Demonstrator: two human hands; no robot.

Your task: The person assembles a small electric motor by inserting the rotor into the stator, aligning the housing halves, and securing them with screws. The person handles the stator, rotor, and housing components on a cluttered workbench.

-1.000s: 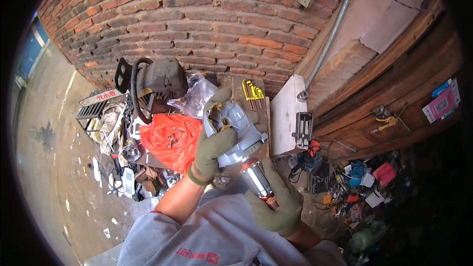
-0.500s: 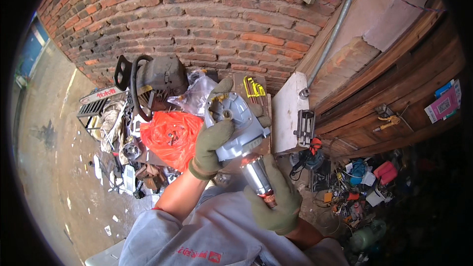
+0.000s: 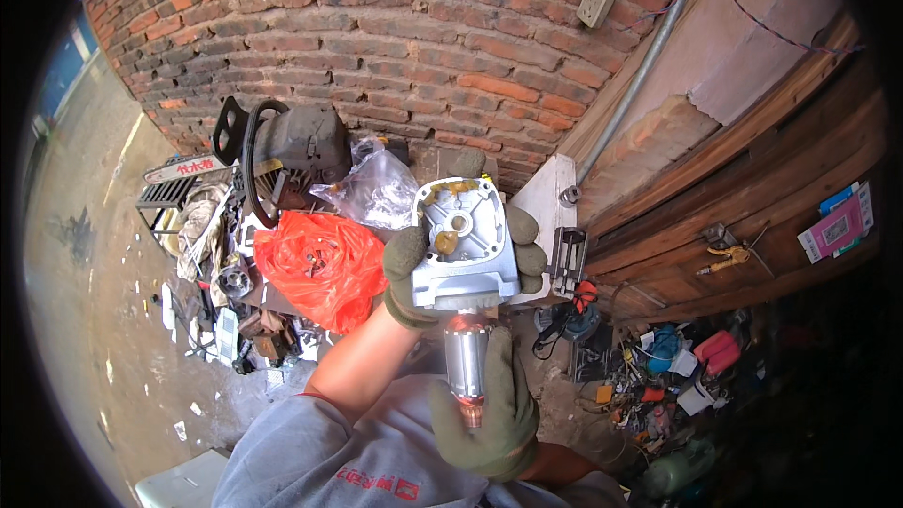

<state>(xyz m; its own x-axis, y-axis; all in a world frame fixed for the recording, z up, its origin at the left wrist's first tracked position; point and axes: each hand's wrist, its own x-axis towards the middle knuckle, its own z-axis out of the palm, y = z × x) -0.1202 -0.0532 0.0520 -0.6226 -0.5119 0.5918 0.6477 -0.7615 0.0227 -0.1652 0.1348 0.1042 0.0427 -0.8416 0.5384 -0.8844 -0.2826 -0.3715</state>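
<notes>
My left hand (image 3: 405,263), in an olive-green glove, is wrapped round a light grey metal gear housing (image 3: 484,268). Its thumb lies along the near left side, and fingertips show past the top and right side. The housing's hollow face shows a round bore in the middle and yellowish-brown grease inside. Directly below it, my gloved right hand (image 3: 508,419) is closed around a motor armature (image 3: 466,357) with a silver core and copper-coloured ends. The armature stands in line with the housing, its upper end against or just under the lower edge; actual contact is hard to tell.
Left of my hands lie a red plastic bag (image 3: 315,268) with small parts and a clear plastic bag (image 3: 376,190). Behind them sits a chainsaw (image 3: 301,141). A brick wall (image 3: 376,47) rises at the back. Mixed tools and scraps (image 3: 658,376) litter the floor at right, near a wooden door (image 3: 752,188).
The housing has turned so its hollow face points more toward me and moved slightly right. The armature has swung from a slant to nearly upright below it, with my right hand moving left.
</notes>
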